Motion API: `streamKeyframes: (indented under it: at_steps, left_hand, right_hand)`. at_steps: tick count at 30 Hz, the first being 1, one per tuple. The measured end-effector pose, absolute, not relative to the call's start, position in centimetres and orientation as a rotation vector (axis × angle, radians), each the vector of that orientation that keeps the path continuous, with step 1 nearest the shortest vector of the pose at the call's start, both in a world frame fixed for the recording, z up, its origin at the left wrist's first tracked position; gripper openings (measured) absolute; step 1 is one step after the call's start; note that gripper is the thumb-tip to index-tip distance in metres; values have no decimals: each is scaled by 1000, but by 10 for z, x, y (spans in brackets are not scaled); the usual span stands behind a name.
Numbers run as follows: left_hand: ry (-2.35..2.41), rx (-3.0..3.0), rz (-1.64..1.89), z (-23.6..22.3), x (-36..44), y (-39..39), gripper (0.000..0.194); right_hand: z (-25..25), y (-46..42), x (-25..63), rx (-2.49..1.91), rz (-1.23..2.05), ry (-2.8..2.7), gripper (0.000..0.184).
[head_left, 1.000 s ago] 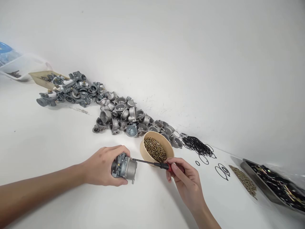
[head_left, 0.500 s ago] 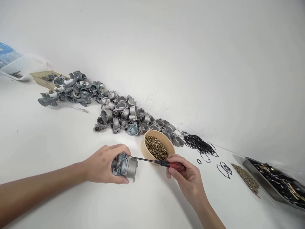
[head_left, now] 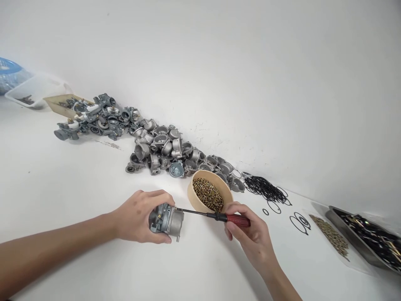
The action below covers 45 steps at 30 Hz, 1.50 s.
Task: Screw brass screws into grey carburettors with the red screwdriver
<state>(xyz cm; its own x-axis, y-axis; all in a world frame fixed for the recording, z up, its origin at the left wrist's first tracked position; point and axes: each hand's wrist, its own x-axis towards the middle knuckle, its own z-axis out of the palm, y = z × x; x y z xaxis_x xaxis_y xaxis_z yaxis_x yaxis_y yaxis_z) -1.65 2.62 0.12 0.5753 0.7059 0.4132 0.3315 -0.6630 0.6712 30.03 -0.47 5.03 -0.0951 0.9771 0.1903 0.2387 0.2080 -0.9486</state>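
Observation:
My left hand (head_left: 138,215) is wrapped round a small grey metal carburetor (head_left: 167,220) and holds it down on the white table (head_left: 62,184). My right hand (head_left: 250,236) grips a red-handled screwdriver (head_left: 216,216) by the handle. Its thin black shaft runs left, and its tip touches the top edge of the carburetor. A round tan bowl (head_left: 196,200) full of small brass screws stands just behind the screwdriver shaft.
Heaps of grey carburetor bodies (head_left: 169,148) and assembled carburetors (head_left: 94,119) lie along the wall. Black rubber O-rings (head_left: 266,190) sit right of the bowl, then a strip of brass screws (head_left: 330,236) and a metal tray (head_left: 365,240) of dark parts. White containers (head_left: 31,90) stand far left.
The view has shifted slightly, so everything sits a little further right. My right hand's fingers have moved along the screwdriver handle, showing more red. The carburetor stays in my left hand.

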Motion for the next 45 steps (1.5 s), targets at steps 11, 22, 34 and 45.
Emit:
streamKeyframes:
  at_steps: [11,22,34,45]
  left_hand:
    - [853,2300,920,2,-17,26,52]
    - [883,2270,935,-4,-15,24,54]
    - [907,2283,946,-8,-15,24,55]
    - [911,2206,923,-2,-12,22,53]
  right_hand:
    - [53,-9,294,-1268,875,-1565,29]
    - [53,-8,293,-1397,899,-1541,39]
    - [51,-8,293,-1450,905,-1521,40]
    - [48,-8,293,-1193,892,-1477,28]
